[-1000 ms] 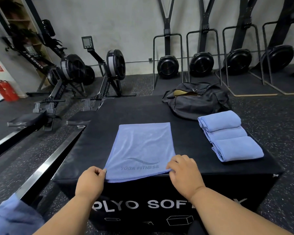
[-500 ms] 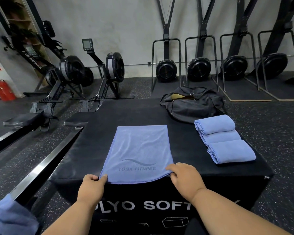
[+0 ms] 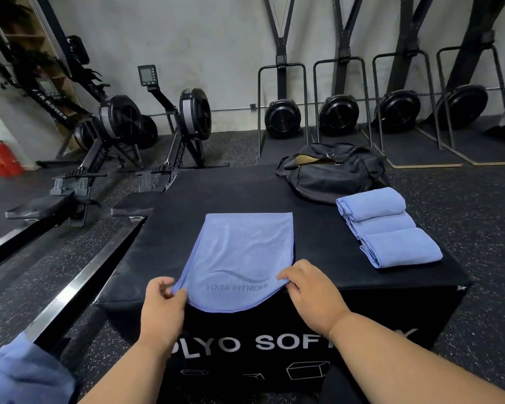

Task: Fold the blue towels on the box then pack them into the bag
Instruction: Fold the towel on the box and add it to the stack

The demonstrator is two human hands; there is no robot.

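Note:
A blue towel [image 3: 239,252] printed "YOGA FITNESS" lies spread on the black plyo box [image 3: 318,228]. My left hand [image 3: 162,307] pinches its near left corner and my right hand [image 3: 309,290] pinches its near right corner. Both corners are lifted, so the near edge sags in a curve over the box's front. Three folded blue towels [image 3: 388,228] lie in a row on the right side of the box. A black bag [image 3: 330,170] with its top unzipped sits at the far right of the box.
Rowing machines [image 3: 158,135] stand to the left and several more are stored upright along the back wall. More blue cloth [image 3: 21,371] shows at the lower left corner. A red fire extinguisher [image 3: 0,157] stands at the far left.
Both hands have gone from resting at the towel's near corners to pinching and lifting them. The near edge now droops between my hands.

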